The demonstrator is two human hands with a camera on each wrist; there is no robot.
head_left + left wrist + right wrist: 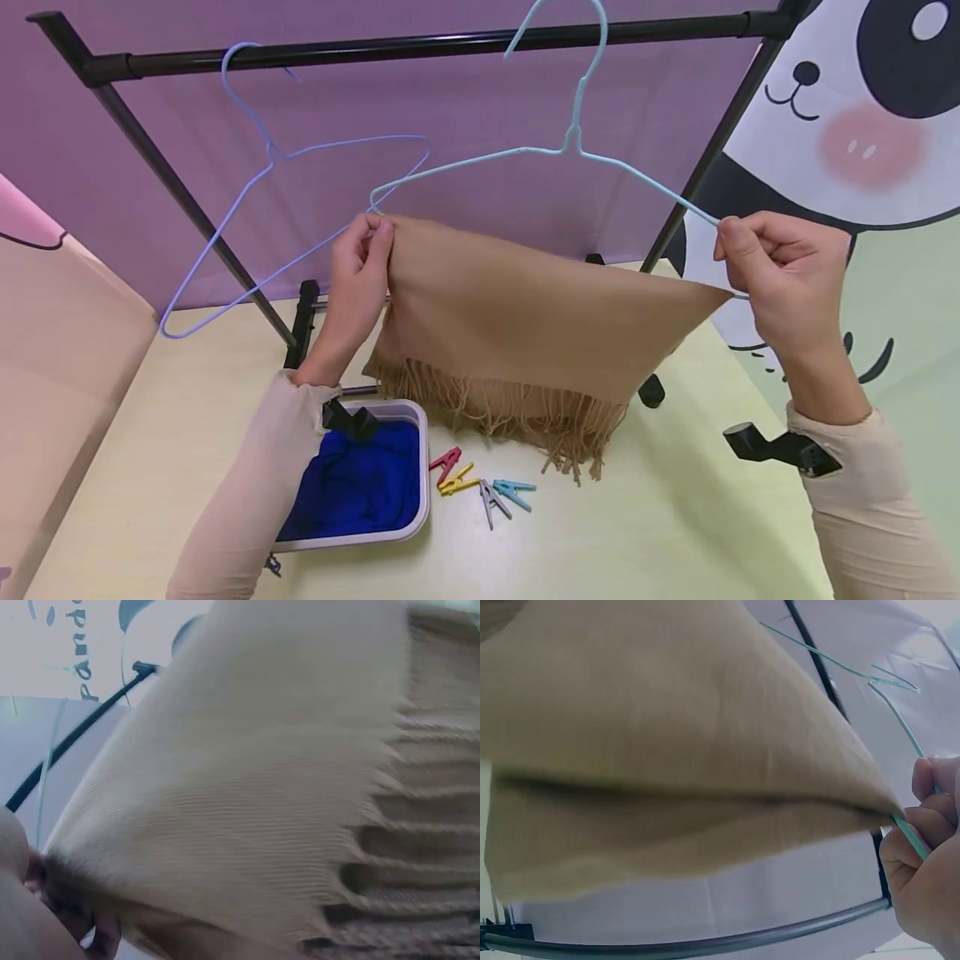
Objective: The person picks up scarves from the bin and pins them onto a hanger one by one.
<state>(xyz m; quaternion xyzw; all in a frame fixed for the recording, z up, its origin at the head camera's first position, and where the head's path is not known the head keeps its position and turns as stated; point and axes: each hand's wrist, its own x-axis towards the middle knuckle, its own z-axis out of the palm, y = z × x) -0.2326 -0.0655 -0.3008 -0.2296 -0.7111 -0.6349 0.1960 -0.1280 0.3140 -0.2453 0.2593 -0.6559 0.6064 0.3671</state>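
Observation:
A tan fringed scarf (pixel 525 300) hangs folded over the lower bar of a light-blue wire hanger (pixel 480 157), its fringe dangling at the front. My left hand (pixel 358 271) pinches the scarf's upper left corner, right by the hanger's left end. With curled fingers my right hand (pixel 795 275) grips the hanger's right end, just past where the cloth narrows to a point. In the right wrist view the light-blue wire (pixel 910 837) runs into that fist. The hanger's hook overlaps the black rail (pixel 420 48) in the head view.
A blue-violet hanger (pixel 217 237) hangs on the rail at left. Below stands a white basin (pixel 423 483) with dark blue cloth (pixel 367 483). Red (pixel 447 461), yellow (pixel 457 481), grey (pixel 491 500) and blue (pixel 514 492) clothespins lie on the table (pixel 600 542).

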